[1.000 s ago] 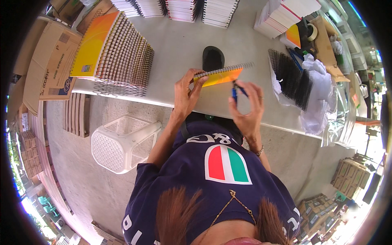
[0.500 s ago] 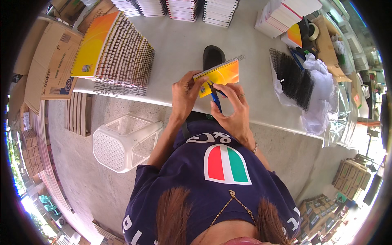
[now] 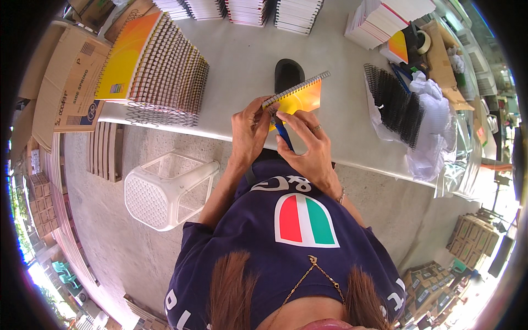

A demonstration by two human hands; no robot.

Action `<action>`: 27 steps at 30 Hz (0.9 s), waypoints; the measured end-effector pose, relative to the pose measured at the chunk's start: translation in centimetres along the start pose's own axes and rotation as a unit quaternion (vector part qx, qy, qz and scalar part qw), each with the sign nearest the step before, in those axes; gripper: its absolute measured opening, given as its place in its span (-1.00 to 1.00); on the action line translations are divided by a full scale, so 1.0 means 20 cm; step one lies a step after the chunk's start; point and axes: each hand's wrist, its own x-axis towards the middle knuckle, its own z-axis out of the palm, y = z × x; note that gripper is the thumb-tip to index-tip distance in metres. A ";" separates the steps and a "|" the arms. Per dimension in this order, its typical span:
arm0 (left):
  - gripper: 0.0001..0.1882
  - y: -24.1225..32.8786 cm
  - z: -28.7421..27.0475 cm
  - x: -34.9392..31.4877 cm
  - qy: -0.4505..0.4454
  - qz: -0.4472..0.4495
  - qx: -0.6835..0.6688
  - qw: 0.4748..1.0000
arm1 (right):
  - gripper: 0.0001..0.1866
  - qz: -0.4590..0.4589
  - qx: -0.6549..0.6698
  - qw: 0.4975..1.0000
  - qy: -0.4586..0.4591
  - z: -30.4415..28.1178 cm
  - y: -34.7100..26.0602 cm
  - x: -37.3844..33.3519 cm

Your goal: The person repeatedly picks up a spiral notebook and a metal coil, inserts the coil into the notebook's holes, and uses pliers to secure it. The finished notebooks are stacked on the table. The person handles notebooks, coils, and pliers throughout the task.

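My left hand (image 3: 251, 125) grips the left end of a yellow and orange spiral notebook (image 3: 305, 99). A wire coil (image 3: 297, 88) runs along its upper edge and sticks out past the right end. My right hand (image 3: 309, 140) is closed on blue-handled pliers (image 3: 282, 132), whose jaws meet the notebook near my left fingertips. My fingers partly hide the jaws and the coil's left end. Just beyond the notebook lies a black oval object (image 3: 289, 71) on the grey table (image 3: 242, 60).
A tall stack of similar spiral notebooks (image 3: 165, 66) stands at left beside a cardboard box (image 3: 77, 82). Black coils (image 3: 393, 104) lie on white plastic at right. More books (image 3: 297, 15) line the back. A white stool (image 3: 168, 190) is below the table edge.
The pliers have moved left and up toward my left fingertips, and their handles have come together. My right hand has shifted left slightly; the notebook stays almost in place.
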 end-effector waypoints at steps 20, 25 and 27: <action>-0.75 -0.02 0.05 -0.07 0.055 0.127 0.083 0.987 | -0.56 0.395 0.666 0.605 -0.185 -0.16 0.05 0.08; -0.78 0.04 -0.01 -0.08 0.065 0.119 0.116 0.984 | -0.66 0.241 0.416 0.856 -0.190 -0.20 0.11 0.07; -0.77 0.16 -0.08 -0.11 0.082 0.079 0.149 0.982 | -0.65 0.228 0.246 0.925 -0.181 -0.28 0.26 0.08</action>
